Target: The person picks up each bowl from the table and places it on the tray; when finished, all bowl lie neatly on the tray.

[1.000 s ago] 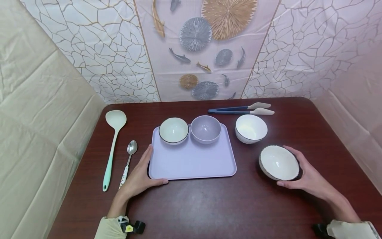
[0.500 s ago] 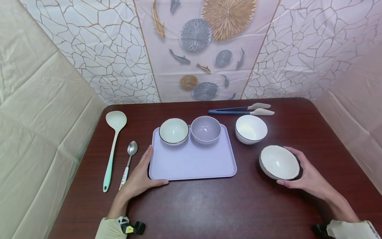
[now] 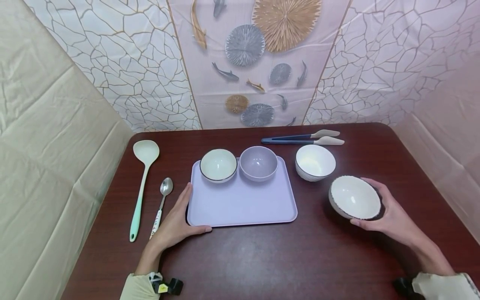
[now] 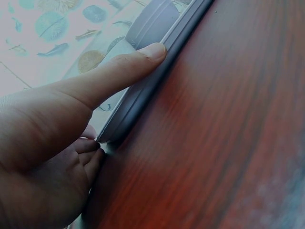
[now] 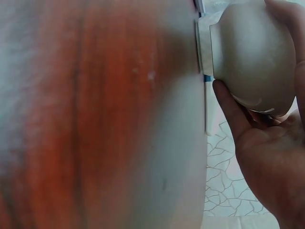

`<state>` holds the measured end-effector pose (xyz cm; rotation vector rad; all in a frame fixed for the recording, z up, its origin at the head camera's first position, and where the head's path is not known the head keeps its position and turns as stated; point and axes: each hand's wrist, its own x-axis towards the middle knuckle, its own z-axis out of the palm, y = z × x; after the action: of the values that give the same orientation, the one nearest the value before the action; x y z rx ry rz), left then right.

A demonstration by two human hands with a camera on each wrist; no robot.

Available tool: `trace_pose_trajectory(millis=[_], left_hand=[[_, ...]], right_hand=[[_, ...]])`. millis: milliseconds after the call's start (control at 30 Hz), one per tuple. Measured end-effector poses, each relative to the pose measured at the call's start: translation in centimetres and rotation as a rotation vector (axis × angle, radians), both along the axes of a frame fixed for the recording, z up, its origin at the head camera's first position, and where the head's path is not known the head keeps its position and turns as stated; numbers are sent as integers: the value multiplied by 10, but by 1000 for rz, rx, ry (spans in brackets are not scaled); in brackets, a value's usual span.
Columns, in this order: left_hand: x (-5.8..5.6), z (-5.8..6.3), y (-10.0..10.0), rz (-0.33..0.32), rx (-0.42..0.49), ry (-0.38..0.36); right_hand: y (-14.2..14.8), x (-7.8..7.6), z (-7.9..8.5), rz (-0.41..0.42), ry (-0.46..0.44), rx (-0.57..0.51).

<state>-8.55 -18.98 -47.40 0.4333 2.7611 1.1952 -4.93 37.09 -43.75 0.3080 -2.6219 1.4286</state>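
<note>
My right hand point(image 3: 397, 216) grips a white bowl point(image 3: 354, 196) with a dark, uneven rim, thumb on its near side and fingers round its right side. In the right wrist view the bowl point(image 5: 255, 57) is raised a little off the table and slightly tilted. My left hand point(image 3: 179, 218) rests against the near left corner of a lavender tray point(image 3: 241, 208), fingers straight along its left side, thumb point(image 4: 138, 62) along its front edge. On the tray's back part stand a pale bowl point(image 3: 218, 166) with a dark rim and a lavender bowl point(image 3: 258, 163).
Right of the tray stands a white textured bowl point(image 3: 316, 162). Behind it lie blue-handled tongs point(image 3: 300, 140) with pale tips. To the left are a mint-handled ladle point(image 3: 145, 154) and a metal spoon point(image 3: 162, 204) with a patterned handle, partly behind my left hand. Fabric walls surround the dark table point(image 3: 262, 262).
My right hand has lifted the white bowl and carried it slightly right and away from me. My left hand stays at the tray's corner.
</note>
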Motion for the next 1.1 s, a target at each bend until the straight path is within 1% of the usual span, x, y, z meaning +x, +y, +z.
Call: trace_pose_trajectory(millis=[233,400,567,700,900,1100], left_hand=[[0,0,0,-2,2,3],[1,0,0,1,-2,-6],[1,1,0,2,-2,-9],[1,1,0,3,-1,-13],[1,0,0,2,-1,-12],[0,1,0,-3,5,-6]], right_hand=[[-4,-6,8,-20,10,21],[-14,-10,12,-7,8,24],[-24,-17,14,25,0,18],[-36,-22,20,55,-6,20],[-59,-29,29,110,-21,3],[-84,-39,31,164,-46,-5]])
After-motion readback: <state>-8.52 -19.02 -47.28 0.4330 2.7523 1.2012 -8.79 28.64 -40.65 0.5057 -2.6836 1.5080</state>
